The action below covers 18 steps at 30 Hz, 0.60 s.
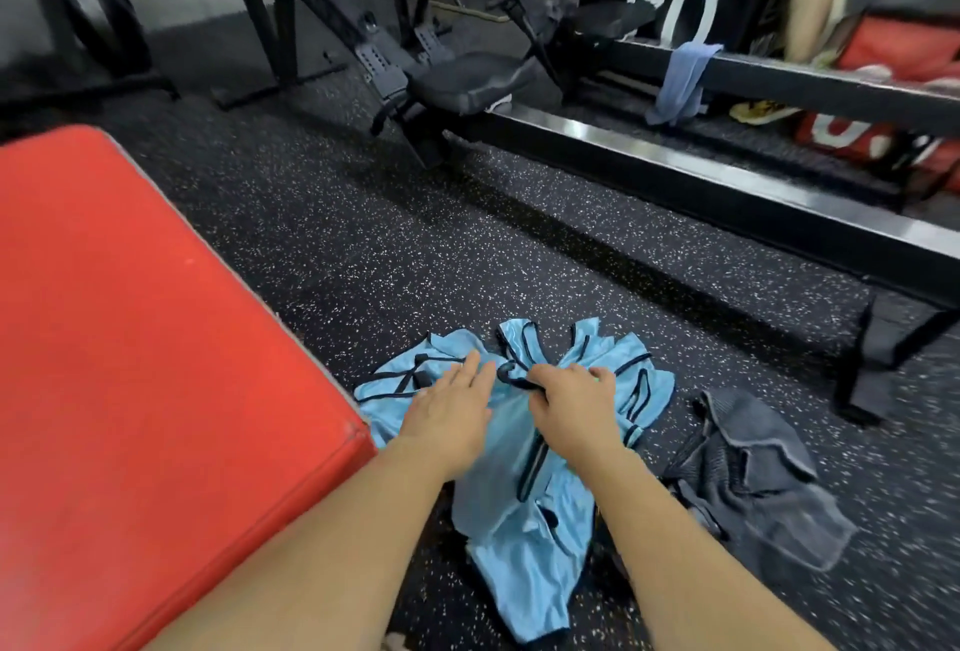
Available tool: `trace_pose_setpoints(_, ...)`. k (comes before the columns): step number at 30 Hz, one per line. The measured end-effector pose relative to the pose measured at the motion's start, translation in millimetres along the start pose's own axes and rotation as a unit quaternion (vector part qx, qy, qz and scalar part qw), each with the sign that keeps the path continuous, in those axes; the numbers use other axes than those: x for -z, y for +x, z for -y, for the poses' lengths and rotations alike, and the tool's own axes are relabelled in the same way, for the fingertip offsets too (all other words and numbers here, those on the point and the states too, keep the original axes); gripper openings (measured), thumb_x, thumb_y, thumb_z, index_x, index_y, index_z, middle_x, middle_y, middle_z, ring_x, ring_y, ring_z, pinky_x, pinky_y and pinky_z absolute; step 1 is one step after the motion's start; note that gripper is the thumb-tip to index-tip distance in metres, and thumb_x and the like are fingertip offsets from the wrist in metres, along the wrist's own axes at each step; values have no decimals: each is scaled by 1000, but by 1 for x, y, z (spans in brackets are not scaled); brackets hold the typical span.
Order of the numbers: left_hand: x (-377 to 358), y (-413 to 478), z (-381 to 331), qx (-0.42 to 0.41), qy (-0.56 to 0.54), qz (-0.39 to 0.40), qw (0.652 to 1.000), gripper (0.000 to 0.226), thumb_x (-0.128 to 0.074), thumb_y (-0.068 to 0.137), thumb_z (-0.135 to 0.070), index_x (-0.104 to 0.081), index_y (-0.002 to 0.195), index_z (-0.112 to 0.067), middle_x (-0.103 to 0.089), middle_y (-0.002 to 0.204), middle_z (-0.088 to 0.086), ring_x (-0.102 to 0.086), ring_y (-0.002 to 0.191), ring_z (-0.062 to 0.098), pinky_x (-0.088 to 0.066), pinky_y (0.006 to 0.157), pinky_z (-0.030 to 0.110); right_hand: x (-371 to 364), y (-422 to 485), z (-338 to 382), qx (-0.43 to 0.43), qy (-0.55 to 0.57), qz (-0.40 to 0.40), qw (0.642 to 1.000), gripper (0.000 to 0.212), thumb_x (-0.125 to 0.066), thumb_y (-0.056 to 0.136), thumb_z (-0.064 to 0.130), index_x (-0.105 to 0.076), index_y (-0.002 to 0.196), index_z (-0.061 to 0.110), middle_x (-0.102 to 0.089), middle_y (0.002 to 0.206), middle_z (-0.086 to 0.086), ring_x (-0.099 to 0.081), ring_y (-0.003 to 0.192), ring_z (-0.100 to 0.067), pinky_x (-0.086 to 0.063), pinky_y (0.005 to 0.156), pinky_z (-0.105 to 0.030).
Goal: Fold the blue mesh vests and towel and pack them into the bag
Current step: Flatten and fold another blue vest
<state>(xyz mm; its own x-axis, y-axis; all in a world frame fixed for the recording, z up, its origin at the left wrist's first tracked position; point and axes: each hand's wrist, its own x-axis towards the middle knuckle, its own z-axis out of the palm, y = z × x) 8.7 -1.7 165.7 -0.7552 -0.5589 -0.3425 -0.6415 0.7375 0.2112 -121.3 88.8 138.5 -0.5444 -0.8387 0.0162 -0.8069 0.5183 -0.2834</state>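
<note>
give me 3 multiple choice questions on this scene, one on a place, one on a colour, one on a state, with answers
1. Where does the grey towel lie?
A) on a red pad
B) on the floor, right of the blue vests
C) on top of the vests

2. What colour is the trim on the vests?
A) black
B) white
C) yellow

3. What is the right hand doing?
A) lying flat on the floor
B) gripping a vest's trim
C) holding the towel

Answers:
1 B, the towel sits crumpled on the speckled floor beside the vests.
2 A, dark edging runs along the blue mesh.
3 B, its fingers curl round the trim, while the left hand lies flat on the vests.
</note>
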Motion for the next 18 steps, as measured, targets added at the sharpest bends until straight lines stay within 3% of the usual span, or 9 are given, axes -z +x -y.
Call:
trace_pose_setpoints(4, 44, -42, -9, -12, -19, -52, 998, 62, -42, 104, -21, -11, 156, -27, 1, 165, 0, -32, 142, 30, -34, 109, 45, 65, -19, 11, 24, -2, 6, 1000, 28, -44, 93, 14, -63, 108, 28, -66, 109, 4, -48, 115, -23, -18, 107, -42)
trace_pose_setpoints(9, 80, -83, -28, -39, -57, -78, 994, 65, -46, 97, -10, -22, 153, -30, -17, 162, 2, -38, 139, 27, -36, 108, 48, 130, -42, 38, 68, 65, -4, 996, 32, -44, 92, 9, -64, 105, 32, -66, 103, 8, -48, 112, -19, -19, 100, -36)
trace_pose_setpoints(12, 97, -110, -38, -67, -127, -129, 981, 30, -50, 94, -13, -51, 124, -16, -49, 123, 5, -52, 115, 31, -43, 94, 48, 161, -55, 59, 84, 100, -5, 991, 33, -45, 89, 7, -59, 85, 36, -64, 89, 11, -52, 105, -18, -22, 98, -38)
trace_pose_setpoints(14, 109, -126, -42, -50, -142, -154, 977, 10, -55, 92, -20, -54, 96, -11, -53, 99, 5, -56, 97, 32, -46, 87, 48, 179, -63, 70, 99, 105, -7, 990, 34, -44, 86, 6, -57, 81, 38, -62, 88, 15, -54, 104, -14, -24, 100, -39)
trace_pose_setpoints(18, 124, -154, -36, -27, -146, -155, 977, 30, -68, 81, -45, -53, 72, -21, -53, 78, -4, -57, 80, 23, -49, 84, 44, 209, -80, 82, 109, 109, -11, 988, 36, -43, 88, 7, -57, 83, 40, -56, 89, 21, -53, 105, -8, -22, 97, -35)
